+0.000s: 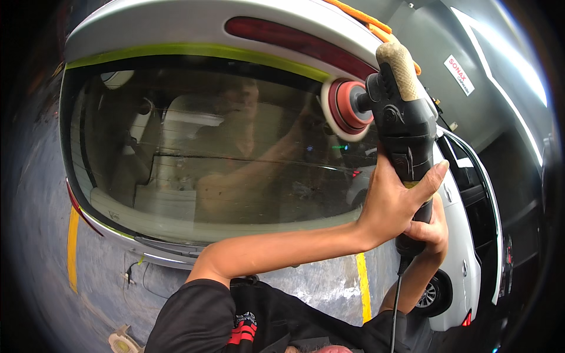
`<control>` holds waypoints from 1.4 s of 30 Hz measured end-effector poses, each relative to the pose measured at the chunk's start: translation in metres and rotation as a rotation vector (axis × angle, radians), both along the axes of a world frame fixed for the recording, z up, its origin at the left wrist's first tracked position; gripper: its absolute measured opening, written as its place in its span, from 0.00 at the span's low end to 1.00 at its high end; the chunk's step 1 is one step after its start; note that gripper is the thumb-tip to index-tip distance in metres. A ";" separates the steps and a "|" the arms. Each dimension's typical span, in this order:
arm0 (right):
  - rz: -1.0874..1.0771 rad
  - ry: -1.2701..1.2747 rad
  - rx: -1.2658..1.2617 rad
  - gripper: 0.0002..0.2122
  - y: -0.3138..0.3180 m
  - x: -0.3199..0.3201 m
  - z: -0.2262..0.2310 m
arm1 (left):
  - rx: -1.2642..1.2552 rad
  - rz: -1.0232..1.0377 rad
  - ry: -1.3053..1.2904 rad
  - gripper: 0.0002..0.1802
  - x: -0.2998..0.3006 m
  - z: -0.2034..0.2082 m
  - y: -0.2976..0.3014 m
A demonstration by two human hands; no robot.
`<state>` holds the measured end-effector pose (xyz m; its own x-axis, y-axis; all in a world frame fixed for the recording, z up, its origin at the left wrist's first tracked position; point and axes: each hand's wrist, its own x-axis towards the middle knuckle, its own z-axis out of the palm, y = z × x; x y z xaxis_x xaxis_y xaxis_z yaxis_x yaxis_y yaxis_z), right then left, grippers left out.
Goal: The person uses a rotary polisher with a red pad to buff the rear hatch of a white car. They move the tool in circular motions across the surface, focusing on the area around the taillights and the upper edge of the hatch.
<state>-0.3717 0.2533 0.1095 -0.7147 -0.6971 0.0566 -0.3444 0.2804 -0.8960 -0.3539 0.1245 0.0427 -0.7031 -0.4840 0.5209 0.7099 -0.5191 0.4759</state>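
My left hand [385,206] and right hand [434,228] grip black polisher [406,126], pad [348,109] at upper right of rear window [235,191]

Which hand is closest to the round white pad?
The left hand: it grips the black polisher higher up, nearer the white pad, while the right hand holds it lower, by the cord.
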 end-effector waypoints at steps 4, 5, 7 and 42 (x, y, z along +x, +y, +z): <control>-0.027 -0.019 -0.017 0.31 0.002 0.004 -0.003 | -0.042 -0.034 -0.022 0.36 0.000 -0.001 0.000; -0.030 -0.019 -0.017 0.31 0.000 0.005 -0.003 | -0.050 -0.055 -0.029 0.41 0.001 -0.002 -0.003; -0.017 -0.008 0.009 0.31 -0.009 0.008 0.001 | -0.036 -0.021 -0.014 0.41 0.004 -0.001 -0.007; 0.010 0.015 -0.071 0.35 -0.025 0.010 0.005 | -0.051 0.015 0.025 0.38 0.008 0.004 -0.017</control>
<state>-0.3614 0.2280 0.1149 -0.7068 -0.6977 0.1165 -0.3601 0.2131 -0.9082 -0.3459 0.1071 0.0465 -0.6827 -0.4665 0.5623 0.7292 -0.4836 0.4841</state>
